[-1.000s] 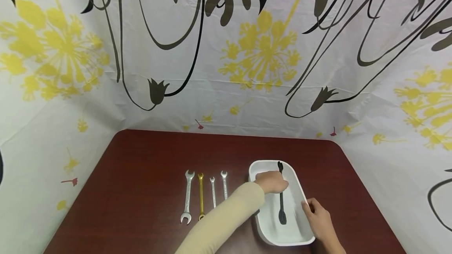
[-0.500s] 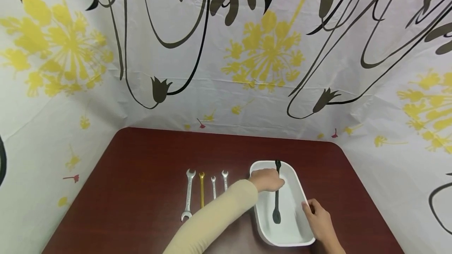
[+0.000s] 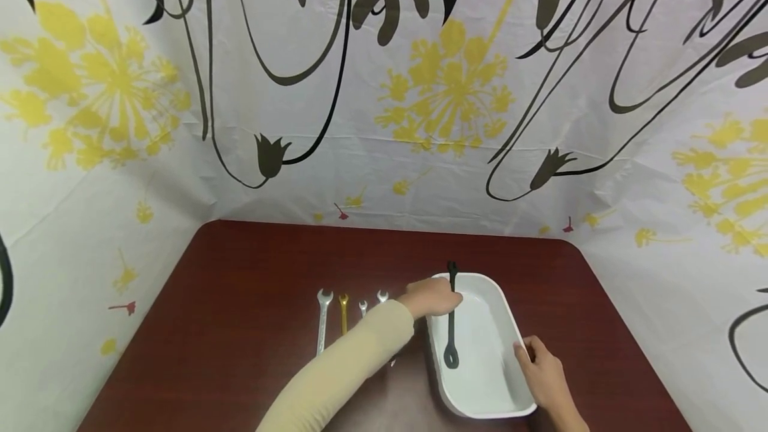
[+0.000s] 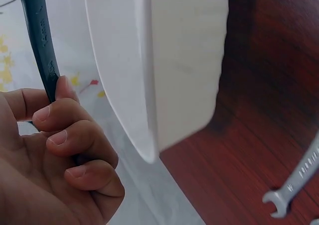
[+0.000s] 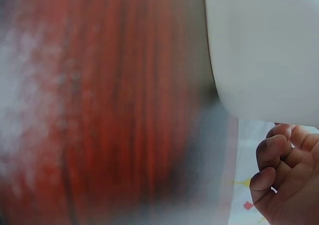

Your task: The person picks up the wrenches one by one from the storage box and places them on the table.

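Observation:
My left hand [image 3: 431,297] grips a black wrench [image 3: 452,345] by its shank, above the left rim of a white tray [image 3: 489,345]. In the left wrist view the dark shank [image 4: 42,41] is pinched between thumb and forefinger, and the other fingers curl in. My right hand [image 3: 543,372] holds the right rim of the tray, thumb on top. From the right wrist its curled fingers [image 5: 271,153] show beside the tray's outer wall [image 5: 264,60]. Left of the tray lie several wrenches in a row, partly hidden by the sleeve: a large silver wrench [image 3: 323,322], a gold-coloured wrench [image 3: 344,312] and smaller silver ones.
The dark red wooden table [image 3: 252,285] has rounded far corners. Behind and beside it hangs a white cloth [image 3: 360,112] with yellow, grey and black flower prints. A light yellow sleeve [image 3: 342,372] crosses above the near ends of the wrenches.
The left hand has moved left with the black wrench, from over the middle of the tray to its left rim. The right hand and the tray have stayed in place.

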### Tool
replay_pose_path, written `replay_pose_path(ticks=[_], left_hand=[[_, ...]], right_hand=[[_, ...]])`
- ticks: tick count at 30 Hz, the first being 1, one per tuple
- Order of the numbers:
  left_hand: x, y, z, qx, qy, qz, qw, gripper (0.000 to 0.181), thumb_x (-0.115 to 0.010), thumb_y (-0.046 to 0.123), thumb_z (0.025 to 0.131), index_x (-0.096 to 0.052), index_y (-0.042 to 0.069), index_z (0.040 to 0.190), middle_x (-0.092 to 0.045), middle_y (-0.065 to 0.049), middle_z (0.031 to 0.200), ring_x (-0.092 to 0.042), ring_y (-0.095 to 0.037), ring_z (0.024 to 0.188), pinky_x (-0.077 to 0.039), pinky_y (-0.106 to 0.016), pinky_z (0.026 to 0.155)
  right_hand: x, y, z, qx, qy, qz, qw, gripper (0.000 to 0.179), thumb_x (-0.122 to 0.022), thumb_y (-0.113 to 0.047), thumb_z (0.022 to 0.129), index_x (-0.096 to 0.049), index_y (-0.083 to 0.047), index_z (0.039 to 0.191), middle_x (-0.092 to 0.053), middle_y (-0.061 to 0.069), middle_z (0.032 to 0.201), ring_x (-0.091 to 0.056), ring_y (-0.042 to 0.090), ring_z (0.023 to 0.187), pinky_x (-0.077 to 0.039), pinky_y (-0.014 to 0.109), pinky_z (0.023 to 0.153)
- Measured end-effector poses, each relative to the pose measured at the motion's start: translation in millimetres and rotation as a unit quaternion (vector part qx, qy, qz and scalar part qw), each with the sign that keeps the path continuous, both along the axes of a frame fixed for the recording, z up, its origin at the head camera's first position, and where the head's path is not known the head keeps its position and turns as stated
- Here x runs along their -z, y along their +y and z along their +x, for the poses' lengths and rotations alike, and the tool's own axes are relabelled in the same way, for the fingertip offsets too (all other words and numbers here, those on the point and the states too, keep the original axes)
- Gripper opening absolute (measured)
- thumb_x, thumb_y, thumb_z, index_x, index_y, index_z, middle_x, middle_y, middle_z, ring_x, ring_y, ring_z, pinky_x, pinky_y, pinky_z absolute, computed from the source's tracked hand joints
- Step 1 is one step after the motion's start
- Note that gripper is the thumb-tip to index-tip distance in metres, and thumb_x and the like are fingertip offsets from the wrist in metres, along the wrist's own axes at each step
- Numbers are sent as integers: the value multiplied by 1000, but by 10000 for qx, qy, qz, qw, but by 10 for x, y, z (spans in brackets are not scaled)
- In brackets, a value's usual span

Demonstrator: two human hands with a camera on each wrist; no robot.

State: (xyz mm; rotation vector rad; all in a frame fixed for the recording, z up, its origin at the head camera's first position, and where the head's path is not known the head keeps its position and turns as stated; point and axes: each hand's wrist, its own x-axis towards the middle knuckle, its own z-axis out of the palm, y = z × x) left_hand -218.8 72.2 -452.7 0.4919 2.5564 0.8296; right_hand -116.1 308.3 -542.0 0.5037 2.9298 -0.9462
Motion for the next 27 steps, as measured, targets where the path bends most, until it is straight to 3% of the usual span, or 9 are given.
replay_pose_path(ticks=[10,14,19,24,27], left_hand=[[-7,-227,-86,4,-120,100,9999,37,-41,31,92,-37,21,56,-35,5,54,-32,-12,52,-28,-30,56],[46,-280,-89,-84,-133,18,9999,34,-42,32,91,-42,19,59,-38,3,56,-34,-13,53,-29,-30,56],[97,-356,-84,-133,-255,-73,9996,30,-41,33,93,-53,14,74,-45,0,68,-42,-16,62,-33,-34,63],[158,-452,-109,-294,-303,-24,9991,32,-41,32,93,-53,13,71,-47,-2,67,-45,-17,64,-36,-36,67],[232,-507,-147,-443,-276,-16,9986,34,-42,35,92,-61,11,76,-57,-4,75,-50,-18,69,-41,-40,72]], right_hand=[[-15,5,-26,7,-177,-33,9998,39,-41,-33,100,-53,3,112,-57,6,78,-50,15,68,-39,27,57],[-17,8,-4,0,-125,-50,9999,40,-41,-35,101,-54,1,111,-57,6,77,-50,15,68,-39,27,57],[-2,18,22,32,-49,-2,10000,36,-43,-34,100,-55,-1,108,-56,5,76,-49,15,68,-39,27,58],[5,18,13,-19,-36,11,10000,36,-43,-34,100,-55,-1,107,-55,5,76,-49,15,69,-38,27,58],[0,1,-1,-13,9,50,10000,35,-43,-34,100,-56,-2,107,-57,5,77,-50,15,69,-39,26,59]])
